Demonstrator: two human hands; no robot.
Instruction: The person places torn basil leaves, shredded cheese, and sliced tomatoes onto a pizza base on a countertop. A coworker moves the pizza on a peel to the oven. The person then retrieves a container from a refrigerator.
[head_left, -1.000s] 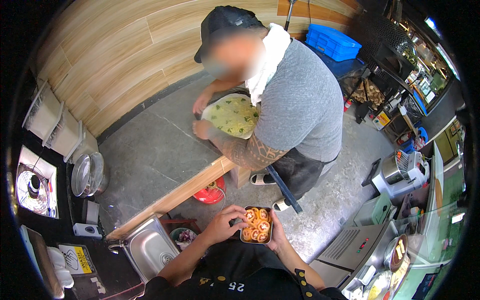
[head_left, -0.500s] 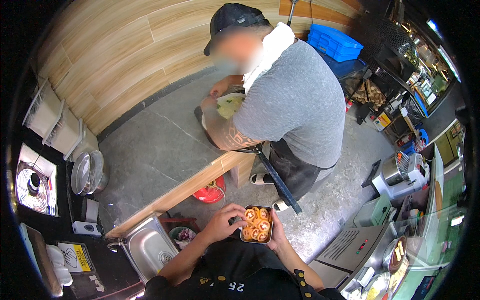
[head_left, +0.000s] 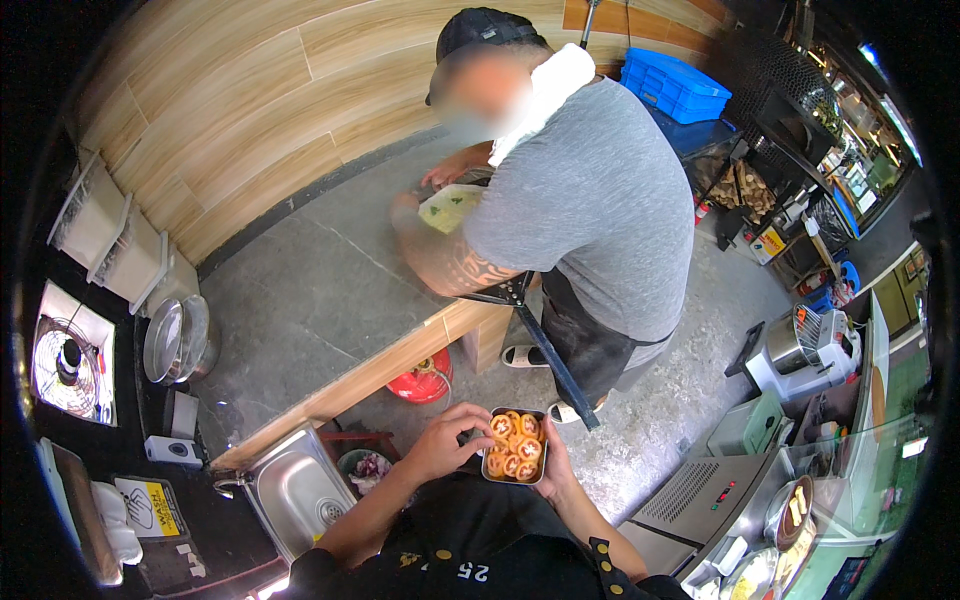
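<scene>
Round, pale-veined tomato slices [head_left: 516,448] fill the metal tin [head_left: 515,481]. My right hand [head_left: 556,472] grips it; my left hand [head_left: 448,442] curls (whether pinching, I can't tell).

The wearer has on a black top [head_left: 500,525], plain and dark across the far part of the chest; nearer, at its middle, sit round gold buttons [head_left: 444,554], with a small gold marking [head_left: 410,560] to their left and a white printed marking [head_left: 473,572] to their right; farther right, a black strip [head_left: 604,560] carries more round gold studs; the sleeves [head_left: 335,573] are black too and stop short, leaving both forearms [head_left: 385,512] bare; the left hand [head_left: 448,443] and right hand [head_left: 556,466] are bare as well.
</scene>
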